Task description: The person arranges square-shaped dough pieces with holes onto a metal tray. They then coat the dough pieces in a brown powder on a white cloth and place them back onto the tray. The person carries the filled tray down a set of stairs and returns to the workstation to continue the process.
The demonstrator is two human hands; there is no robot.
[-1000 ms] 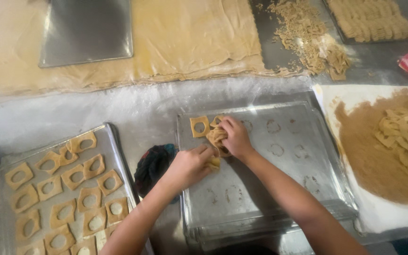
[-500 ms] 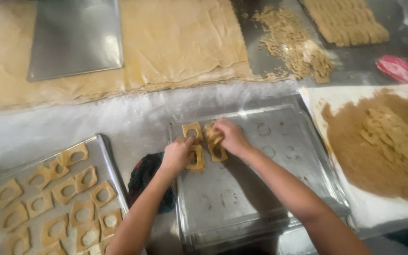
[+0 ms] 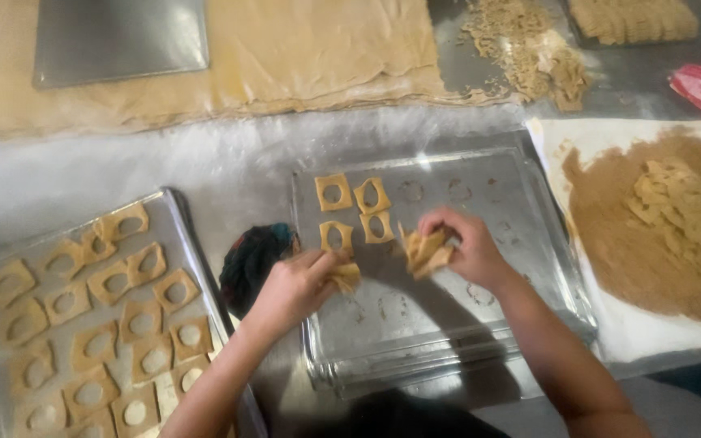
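Left hand (image 3: 294, 285) pinches one dough piece (image 3: 345, 276) at the tray (image 3: 448, 324) edge, right hand (image 3: 466, 247) grips a small stack (image 3: 425, 250), and four cut squares (image 3: 354, 212) now lie at the tray's far-left corner, up from two, so laying-out is advancing.

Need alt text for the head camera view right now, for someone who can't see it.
Two bare hands work over a metal baking tray: the left hand holds one square dough piece, the right hand a small stack of dough pieces. Four cut-out squares lie on it; a fuller tray sits left.
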